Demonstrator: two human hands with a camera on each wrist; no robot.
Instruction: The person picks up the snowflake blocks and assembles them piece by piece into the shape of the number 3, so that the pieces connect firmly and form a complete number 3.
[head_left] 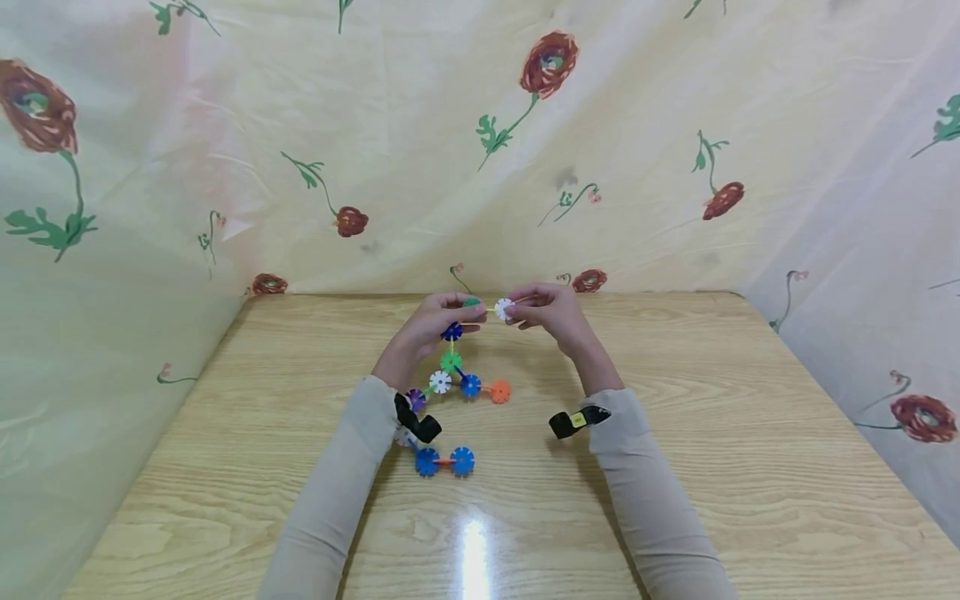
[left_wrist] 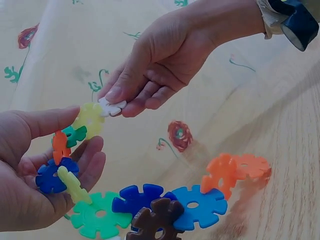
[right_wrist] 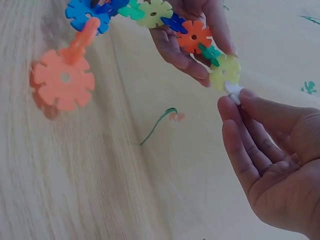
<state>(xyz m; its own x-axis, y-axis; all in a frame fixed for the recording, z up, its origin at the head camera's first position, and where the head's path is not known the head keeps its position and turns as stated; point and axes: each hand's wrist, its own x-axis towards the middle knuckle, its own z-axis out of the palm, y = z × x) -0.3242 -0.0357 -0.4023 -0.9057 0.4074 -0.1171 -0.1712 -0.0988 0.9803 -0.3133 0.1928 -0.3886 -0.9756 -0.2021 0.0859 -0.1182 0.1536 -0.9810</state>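
My right hand (head_left: 558, 321) pinches a white notched plastic disc (left_wrist: 114, 107) between thumb and fingers. Its edge meets a pale yellow disc (right_wrist: 224, 73) at the end of a chain of interlocked discs. My left hand (head_left: 431, 323) holds that end of the chain, thumb and fingertips at the yellow disc. A small green disc (left_wrist: 76, 135), an orange disc (right_wrist: 194, 37) and a dark blue disc (left_wrist: 49, 176) run along the left palm. From there the chain drops to a light green disc (head_left: 451, 361) and branches to a blue disc (head_left: 470, 384) and an orange disc (head_left: 500, 391).
Toward me the chain continues through a white disc (head_left: 440, 382) and a purple disc (head_left: 416, 400), partly behind the left wrist strap, to two blue discs joined by an orange one (head_left: 445, 461). The wooden table (head_left: 750, 467) ends at a flowered cloth (head_left: 420, 167).
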